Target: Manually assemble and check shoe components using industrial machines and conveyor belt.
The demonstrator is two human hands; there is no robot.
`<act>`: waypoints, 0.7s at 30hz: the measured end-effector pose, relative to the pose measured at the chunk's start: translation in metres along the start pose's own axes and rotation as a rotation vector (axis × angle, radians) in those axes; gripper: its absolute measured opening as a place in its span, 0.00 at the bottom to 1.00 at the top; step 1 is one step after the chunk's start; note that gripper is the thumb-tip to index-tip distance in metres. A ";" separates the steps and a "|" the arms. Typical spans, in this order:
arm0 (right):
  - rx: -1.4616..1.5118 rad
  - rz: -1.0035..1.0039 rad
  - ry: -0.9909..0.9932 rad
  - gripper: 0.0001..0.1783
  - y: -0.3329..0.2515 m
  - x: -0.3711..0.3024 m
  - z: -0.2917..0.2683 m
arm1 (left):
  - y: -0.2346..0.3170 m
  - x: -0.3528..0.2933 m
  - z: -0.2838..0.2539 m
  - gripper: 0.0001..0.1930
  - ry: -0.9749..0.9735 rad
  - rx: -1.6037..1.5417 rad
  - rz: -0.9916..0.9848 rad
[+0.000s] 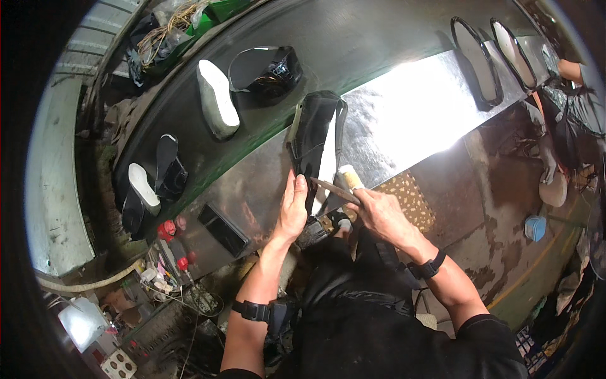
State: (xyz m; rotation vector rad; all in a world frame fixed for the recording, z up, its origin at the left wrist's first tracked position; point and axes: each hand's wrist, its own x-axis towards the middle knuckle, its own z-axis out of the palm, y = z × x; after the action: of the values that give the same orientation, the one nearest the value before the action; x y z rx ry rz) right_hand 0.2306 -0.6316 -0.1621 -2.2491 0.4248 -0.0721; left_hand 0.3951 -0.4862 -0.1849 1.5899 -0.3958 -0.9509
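In front of me a black shoe upper [314, 131] lies with its toe end pointing away; a white strip [328, 155] shows along its right side. My left hand [291, 208] holds the upper's near left edge, fingers nearly straight and close to the thumb. My right hand [384, 215] is closed around a narrow, flat, brownish metal tool [336, 189], whose tip points left toward the upper near my left thumb. Beside the right fingers is a pale yellow-and-white piece [349, 176]; whether the hand holds it, I cannot tell.
White shoe lasts [218, 101] and black uppers [268, 72] lie at the left on the dark bench [372, 31]. Two black-rimmed soles [476, 63] are far right. A black phone-like slab [223, 228] and red-topped tools [167, 230] lie near left. Another person's arm [570, 71] shows far right.
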 end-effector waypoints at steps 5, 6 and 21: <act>0.557 0.352 0.194 0.11 -0.012 -0.022 0.080 | -0.006 -0.004 0.023 0.30 0.119 -0.085 0.033; 0.616 0.401 0.207 0.11 -0.018 -0.022 0.092 | -0.006 -0.006 0.025 0.30 0.140 -0.121 0.027; 0.821 0.423 0.444 0.11 -0.036 -0.028 0.133 | 0.029 -0.003 0.044 0.22 0.261 -0.004 -0.244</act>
State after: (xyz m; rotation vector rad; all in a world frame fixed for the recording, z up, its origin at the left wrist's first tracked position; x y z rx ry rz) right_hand 0.2399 -0.5037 -0.2201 -1.2948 0.9080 -0.4432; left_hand 0.3669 -0.5206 -0.1564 1.7592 -0.0180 -0.9093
